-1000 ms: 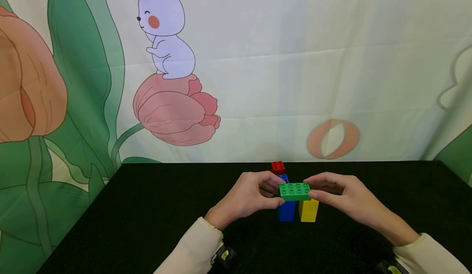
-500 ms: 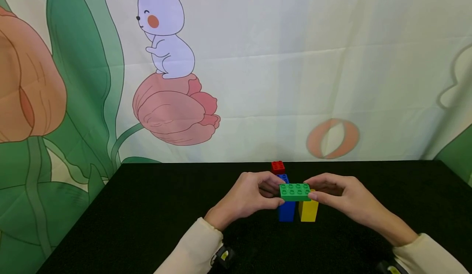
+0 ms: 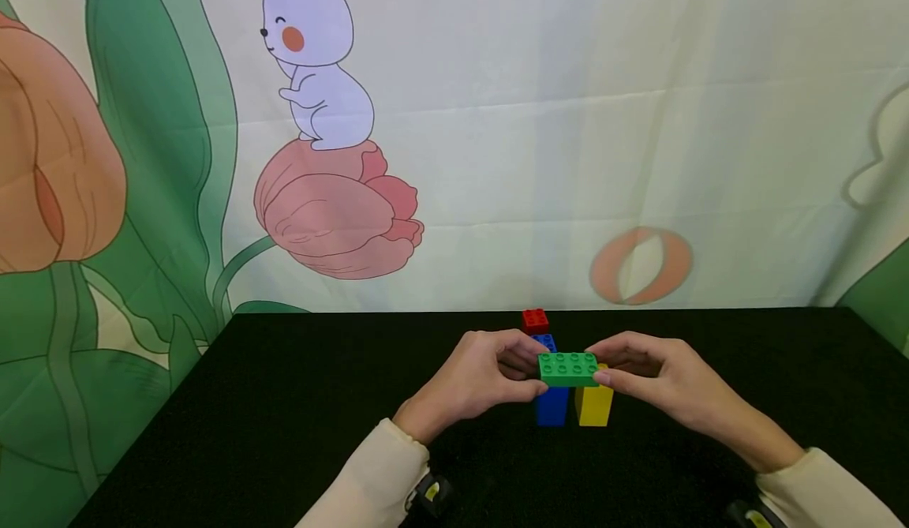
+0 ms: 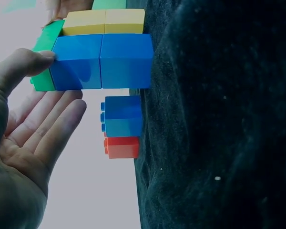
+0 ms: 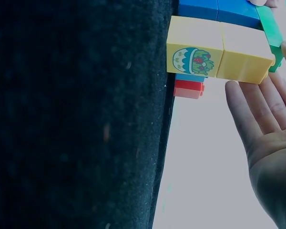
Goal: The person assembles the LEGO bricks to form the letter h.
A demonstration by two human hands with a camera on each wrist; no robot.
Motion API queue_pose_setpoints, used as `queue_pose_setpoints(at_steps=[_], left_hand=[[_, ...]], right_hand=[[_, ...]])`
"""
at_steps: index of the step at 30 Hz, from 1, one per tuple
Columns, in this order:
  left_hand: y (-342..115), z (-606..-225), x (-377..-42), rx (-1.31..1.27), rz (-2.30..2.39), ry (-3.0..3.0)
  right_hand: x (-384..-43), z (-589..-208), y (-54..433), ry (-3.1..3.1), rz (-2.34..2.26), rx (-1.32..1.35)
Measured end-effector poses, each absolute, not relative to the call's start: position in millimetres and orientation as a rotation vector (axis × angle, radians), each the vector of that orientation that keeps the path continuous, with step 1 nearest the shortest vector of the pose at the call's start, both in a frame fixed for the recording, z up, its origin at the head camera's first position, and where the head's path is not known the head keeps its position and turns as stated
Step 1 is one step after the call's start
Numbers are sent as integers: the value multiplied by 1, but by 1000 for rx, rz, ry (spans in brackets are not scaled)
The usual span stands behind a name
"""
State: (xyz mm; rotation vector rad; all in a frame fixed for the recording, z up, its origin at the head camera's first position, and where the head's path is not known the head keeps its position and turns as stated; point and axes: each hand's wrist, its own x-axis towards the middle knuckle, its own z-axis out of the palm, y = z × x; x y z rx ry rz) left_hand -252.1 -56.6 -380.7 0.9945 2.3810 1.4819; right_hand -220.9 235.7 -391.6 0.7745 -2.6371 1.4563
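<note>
A green eight-stud toy brick (image 3: 568, 370) bridges the tops of two short towers. Beneath its left end stands a tower of two blue blocks (image 4: 76, 64). The right end lies over two stacked yellow blocks (image 5: 195, 45), the lower one printed with a bowl of greens. My left hand (image 3: 490, 374) pinches the brick's left end, thumb in front and fingers behind. At the opposite end my right hand (image 3: 663, 370) grips it likewise, its thumb near the front right corner. Whether the studs are fully pressed together cannot be seen.
Behind the towers sit a separate blue block (image 4: 123, 117) and a red four-stud block (image 3: 536, 321). Everything stands on a black cloth-covered table (image 3: 284, 417). A pale printed curtain (image 3: 483, 157) hangs at its back edge.
</note>
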Motion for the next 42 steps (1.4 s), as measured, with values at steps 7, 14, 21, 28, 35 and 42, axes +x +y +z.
queue_pose_setpoints(at_steps=[7,14,21,28,35,42], left_hand=[[-57,-383,-253,994,1485,2372],[-60,-383,-253,981,1463,2384],[-61,-384,-253,978,1478,2378],[-59,-385,-254,978,1490,2370],[-59,-387,-254,984,1527,2344],[-58,-388,-254,990,1529,2355]], right_hand=[[-222,-392,236,-2654,1454,760],[-222,-392,235,-2653,1441,761],[-225,-393,235,-2649,1457,770],[-222,-393,237,-2668,1469,728],[-221,-392,237,-2680,1524,721],[-224,-395,238,-2684,1596,781]])
